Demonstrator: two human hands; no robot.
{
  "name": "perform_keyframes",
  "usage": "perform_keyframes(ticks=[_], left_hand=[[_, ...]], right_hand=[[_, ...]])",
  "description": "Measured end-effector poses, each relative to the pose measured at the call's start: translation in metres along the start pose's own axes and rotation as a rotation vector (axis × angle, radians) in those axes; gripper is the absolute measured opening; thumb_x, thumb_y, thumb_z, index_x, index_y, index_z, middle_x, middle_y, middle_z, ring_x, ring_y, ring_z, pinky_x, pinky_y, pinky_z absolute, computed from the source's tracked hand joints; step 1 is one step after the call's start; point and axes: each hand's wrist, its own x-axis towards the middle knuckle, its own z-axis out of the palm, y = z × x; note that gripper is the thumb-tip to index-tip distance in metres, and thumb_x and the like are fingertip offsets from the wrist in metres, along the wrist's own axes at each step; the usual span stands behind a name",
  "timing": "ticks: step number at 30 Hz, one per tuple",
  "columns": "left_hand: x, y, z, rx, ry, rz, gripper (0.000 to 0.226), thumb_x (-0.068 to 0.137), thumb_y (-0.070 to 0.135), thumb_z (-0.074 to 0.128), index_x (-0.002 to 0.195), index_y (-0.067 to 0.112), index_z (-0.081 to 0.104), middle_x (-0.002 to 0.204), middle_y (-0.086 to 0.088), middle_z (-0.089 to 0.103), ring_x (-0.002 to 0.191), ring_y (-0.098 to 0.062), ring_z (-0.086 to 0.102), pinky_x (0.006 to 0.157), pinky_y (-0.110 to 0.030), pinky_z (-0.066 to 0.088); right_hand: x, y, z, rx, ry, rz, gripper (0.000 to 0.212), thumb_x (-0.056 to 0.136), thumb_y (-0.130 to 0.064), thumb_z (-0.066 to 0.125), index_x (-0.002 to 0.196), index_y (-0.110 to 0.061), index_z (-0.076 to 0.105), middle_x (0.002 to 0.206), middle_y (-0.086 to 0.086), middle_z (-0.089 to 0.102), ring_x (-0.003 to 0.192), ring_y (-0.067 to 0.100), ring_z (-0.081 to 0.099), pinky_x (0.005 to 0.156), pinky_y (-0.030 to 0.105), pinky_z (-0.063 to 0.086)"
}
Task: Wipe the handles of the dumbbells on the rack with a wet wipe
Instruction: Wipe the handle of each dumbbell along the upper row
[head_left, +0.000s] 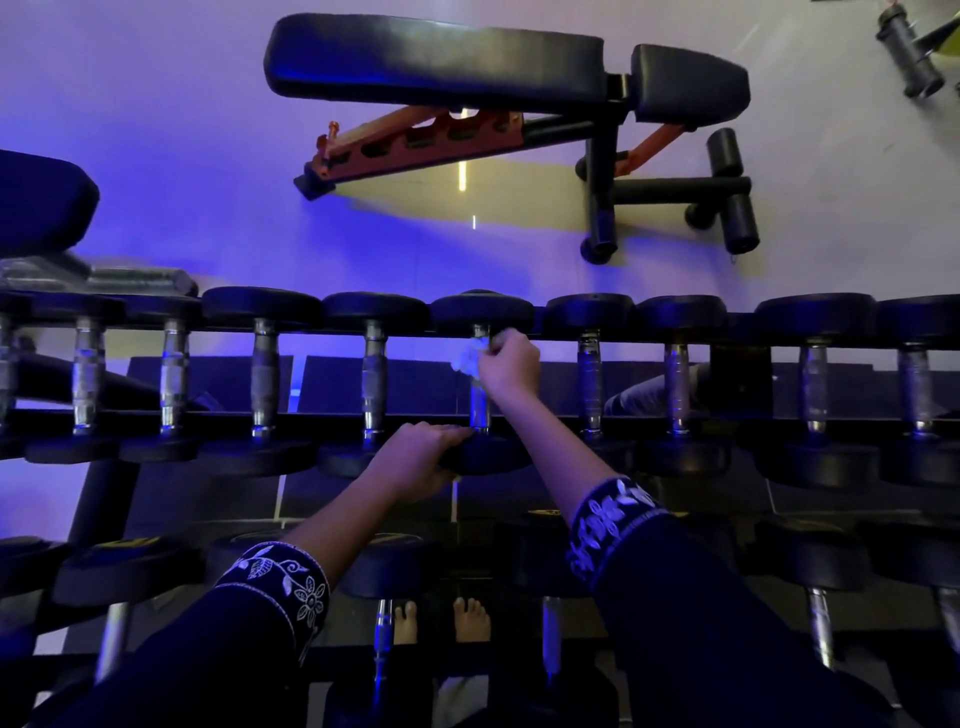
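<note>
Closest to me, at the bottom of the frame, I see two dark sleeves (701, 597) with white floral embroidery at the cuffs, and between them bare feet (470, 621) on the floor below the lower row of weights. My left hand (421, 457), at centre frame, has its fingers curled over the near rubber head of one dumbbell (488, 457) on the upper tier of the rack (311, 415). My right hand (506, 364), just above it in the picture, pinches a crumpled white wet wipe (467, 358) and presses it against the far end of that dumbbell's metal handle (479, 402). More dumbbells sit side by side across the full width of the frame. An adjustable bench (431, 57) with black pads and an orange frame stands at upper centre.
</note>
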Motion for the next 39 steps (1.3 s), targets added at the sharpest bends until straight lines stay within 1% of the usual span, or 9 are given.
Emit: perform_keyframes(ticks=[3, 7, 11, 16, 21, 25, 30, 36, 39], left_hand=[[0.0, -0.001, 0.0, 0.004, -0.003, -0.011, 0.063, 0.085, 0.023, 0.07, 0.143, 0.02, 0.047, 0.126, -0.003, 0.065, 0.112, -0.021, 0.062, 0.096, -0.033, 0.048], [0.002, -0.003, -0.001, 0.003, -0.035, -0.033, 0.052, 0.083, 0.024, 0.072, 0.132, 0.017, 0.055, 0.12, -0.005, 0.067, 0.109, -0.024, 0.063, 0.094, -0.037, 0.049], [0.002, -0.005, 0.0, 0.003, -0.028, 0.007, 0.058, 0.086, 0.021, 0.068, 0.141, 0.017, 0.049, 0.126, -0.006, 0.064, 0.112, -0.025, 0.062, 0.095, -0.036, 0.048], [0.002, -0.007, 0.001, -0.015, -0.045, 0.022, 0.061, 0.089, 0.022, 0.067, 0.145, 0.018, 0.042, 0.131, -0.003, 0.061, 0.117, -0.018, 0.059, 0.1, -0.031, 0.046], [0.003, -0.008, 0.002, -0.03, -0.026, 0.034, 0.062, 0.088, 0.023, 0.069, 0.144, 0.016, 0.044, 0.133, -0.005, 0.061, 0.118, -0.021, 0.059, 0.101, -0.034, 0.046], [0.001, -0.008, 0.002, -0.046, -0.009, 0.04, 0.059, 0.088, 0.021, 0.069, 0.143, 0.017, 0.046, 0.128, -0.004, 0.064, 0.115, -0.019, 0.061, 0.099, -0.031, 0.048], [0.002, -0.007, 0.002, -0.064, 0.004, 0.035, 0.061, 0.085, 0.02, 0.071, 0.142, 0.016, 0.048, 0.127, -0.005, 0.064, 0.115, -0.021, 0.061, 0.098, -0.032, 0.046], [0.002, -0.01, 0.003, -0.049, 0.008, 0.042, 0.063, 0.083, 0.02, 0.073, 0.141, 0.017, 0.049, 0.126, -0.007, 0.065, 0.112, -0.024, 0.063, 0.097, -0.034, 0.048], [0.002, -0.01, 0.003, -0.049, 0.012, 0.032, 0.064, 0.08, 0.023, 0.076, 0.14, 0.018, 0.051, 0.123, -0.006, 0.067, 0.111, -0.024, 0.063, 0.096, -0.035, 0.048]], right_hand=[[-0.009, -0.001, 0.008, 0.014, 0.086, -0.169, 0.007, 0.084, -0.005, 0.054, 0.086, -0.003, 0.06, 0.096, 0.018, 0.061, 0.089, 0.036, 0.057, 0.069, 0.034, 0.042], [-0.039, 0.033, 0.021, -0.136, 0.01, -0.426, 0.003, 0.081, -0.003, 0.058, 0.081, -0.002, 0.061, 0.093, 0.017, 0.057, 0.083, 0.033, 0.055, 0.07, 0.034, 0.043], [-0.019, 0.035, 0.016, -0.023, 0.051, -0.364, 0.011, 0.074, 0.006, 0.057, 0.074, -0.003, 0.063, 0.086, 0.014, 0.058, 0.077, 0.03, 0.057, 0.064, 0.027, 0.039], [0.003, 0.017, 0.012, 0.068, 0.19, -0.34, 0.013, 0.076, 0.006, 0.053, 0.082, -0.001, 0.062, 0.088, 0.016, 0.056, 0.078, 0.033, 0.055, 0.065, 0.033, 0.039], [-0.02, 0.051, 0.015, 0.079, 0.189, -0.332, 0.013, 0.079, 0.001, 0.058, 0.086, -0.006, 0.066, 0.091, 0.012, 0.06, 0.078, 0.022, 0.058, 0.069, 0.025, 0.042], [-0.004, 0.053, 0.005, 0.242, 0.119, -0.109, 0.012, 0.078, 0.002, 0.066, 0.088, -0.003, 0.072, 0.082, 0.009, 0.069, 0.065, 0.005, 0.06, 0.06, 0.011, 0.041], [0.0, 0.039, 0.009, 0.37, 0.115, -0.03, 0.012, 0.075, 0.003, 0.067, 0.082, -0.006, 0.072, 0.074, 0.005, 0.068, 0.068, 0.014, 0.059, 0.064, 0.027, 0.051], [-0.031, 0.069, 0.005, 0.196, 0.0, -0.052, 0.007, 0.077, -0.006, 0.073, 0.083, -0.009, 0.074, 0.075, 0.0, 0.068, 0.069, 0.007, 0.06, 0.06, 0.004, 0.041], [-0.015, 0.046, 0.005, 0.234, 0.105, -0.036, 0.009, 0.074, -0.002, 0.07, 0.079, -0.006, 0.076, 0.077, 0.009, 0.073, 0.073, 0.016, 0.067, 0.071, 0.024, 0.053]])
